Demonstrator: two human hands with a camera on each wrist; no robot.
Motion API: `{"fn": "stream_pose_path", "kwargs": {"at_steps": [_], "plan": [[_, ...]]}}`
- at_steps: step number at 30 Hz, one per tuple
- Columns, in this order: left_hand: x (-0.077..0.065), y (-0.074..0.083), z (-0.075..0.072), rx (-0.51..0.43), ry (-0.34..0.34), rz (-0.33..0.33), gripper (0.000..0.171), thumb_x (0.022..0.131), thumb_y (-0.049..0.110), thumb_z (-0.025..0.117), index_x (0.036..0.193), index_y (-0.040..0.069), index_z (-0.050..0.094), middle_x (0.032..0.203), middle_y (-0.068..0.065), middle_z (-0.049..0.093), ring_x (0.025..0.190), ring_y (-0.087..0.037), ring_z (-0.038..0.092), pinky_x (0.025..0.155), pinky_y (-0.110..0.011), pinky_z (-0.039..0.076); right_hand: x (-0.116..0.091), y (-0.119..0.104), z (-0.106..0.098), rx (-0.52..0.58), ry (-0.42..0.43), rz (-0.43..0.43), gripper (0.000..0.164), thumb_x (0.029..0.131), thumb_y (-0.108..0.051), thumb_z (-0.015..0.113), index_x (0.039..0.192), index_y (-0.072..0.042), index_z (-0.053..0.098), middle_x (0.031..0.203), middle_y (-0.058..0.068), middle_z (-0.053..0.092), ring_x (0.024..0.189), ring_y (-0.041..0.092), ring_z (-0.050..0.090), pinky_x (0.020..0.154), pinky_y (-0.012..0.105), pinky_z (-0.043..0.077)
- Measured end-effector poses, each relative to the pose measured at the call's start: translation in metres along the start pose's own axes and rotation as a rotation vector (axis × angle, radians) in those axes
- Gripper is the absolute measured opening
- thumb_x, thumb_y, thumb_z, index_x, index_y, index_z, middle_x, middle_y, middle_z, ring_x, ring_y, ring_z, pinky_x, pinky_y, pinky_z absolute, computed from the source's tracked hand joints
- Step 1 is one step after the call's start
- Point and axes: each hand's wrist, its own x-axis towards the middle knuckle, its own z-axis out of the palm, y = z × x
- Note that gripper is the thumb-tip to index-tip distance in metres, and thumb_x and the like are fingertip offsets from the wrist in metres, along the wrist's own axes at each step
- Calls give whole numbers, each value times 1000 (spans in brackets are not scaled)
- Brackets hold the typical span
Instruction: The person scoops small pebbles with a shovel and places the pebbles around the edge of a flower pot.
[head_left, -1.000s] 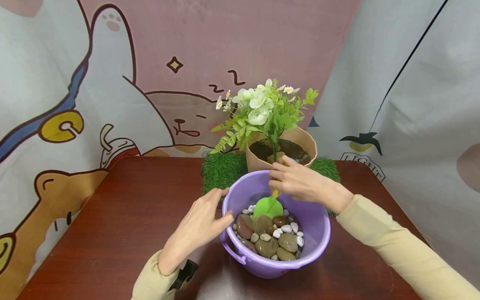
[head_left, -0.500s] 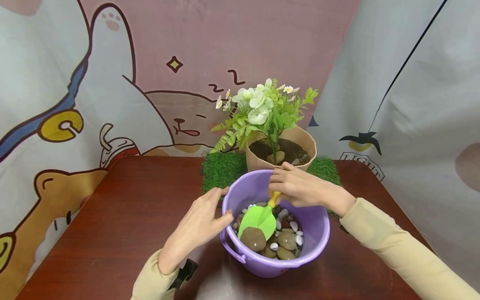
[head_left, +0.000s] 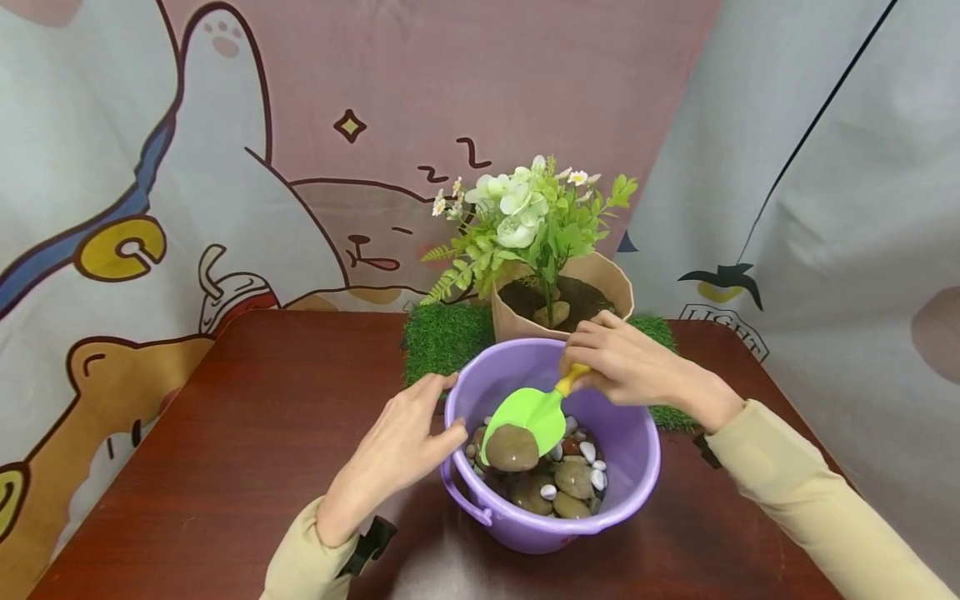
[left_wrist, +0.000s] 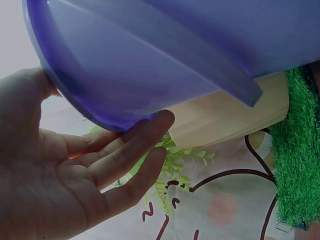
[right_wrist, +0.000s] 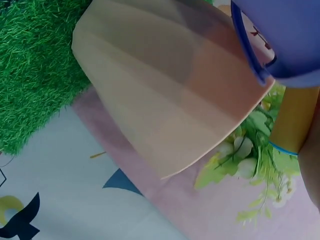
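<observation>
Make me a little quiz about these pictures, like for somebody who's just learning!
1. Fill in: the left hand touches the rim of a purple ____.
2. True or false: the green scoop has nothing on it.
3. The right hand holds the scoop's handle. What colour is it? (a) red (b) yellow (c) blue

Key:
1. bucket
2. False; a big stone lies on it.
3. b

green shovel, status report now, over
Right hand gripping shovel, large stone on it. Left hand touching bucket. Flowerpot just behind bucket.
</observation>
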Motion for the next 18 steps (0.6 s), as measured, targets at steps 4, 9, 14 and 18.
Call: {"fn": "stream_pose_path", "kwargs": {"at_steps": [4, 9, 14, 18], "plan": [[0, 0, 0, 7, 3, 4, 44, 76, 24, 59, 116, 6, 58, 107, -2, 63, 89, -16, 63, 77, -31, 49, -6, 4, -5, -22, 27, 37, 19, 69, -24, 72, 85, -20, 62, 81, -11, 61, 79, 9, 50, 75, 29, 31], [-1, 1, 0, 15, -1, -1, 44, 76, 25, 59, 116, 7, 58, 108, -1, 63, 88, -14, 62, 76, -30, 49, -14, 8, -14, -55, 72, 97, 17, 70, -26, 71, 84, -20, 63, 82, -9, 63, 79, 10, 51, 75, 29, 30], [0, 1, -1, 11, -4, -4, 44, 76, 24, 59, 117, 7, 58, 107, -1, 63, 87, -14, 62, 76, -30, 49, -23, 11, -22, -95, 107, 146, 17, 70, -26, 69, 83, -18, 63, 81, -6, 62, 75, 10, 50, 73, 30, 30], [0, 1, -1, 11, -5, -5, 44, 76, 24, 59, 115, 7, 59, 106, -1, 63, 89, -14, 62, 77, -30, 49, -31, 15, -26, -117, 102, 201, 16, 70, -23, 70, 84, -18, 63, 79, -7, 61, 73, 9, 48, 73, 31, 30]]}}
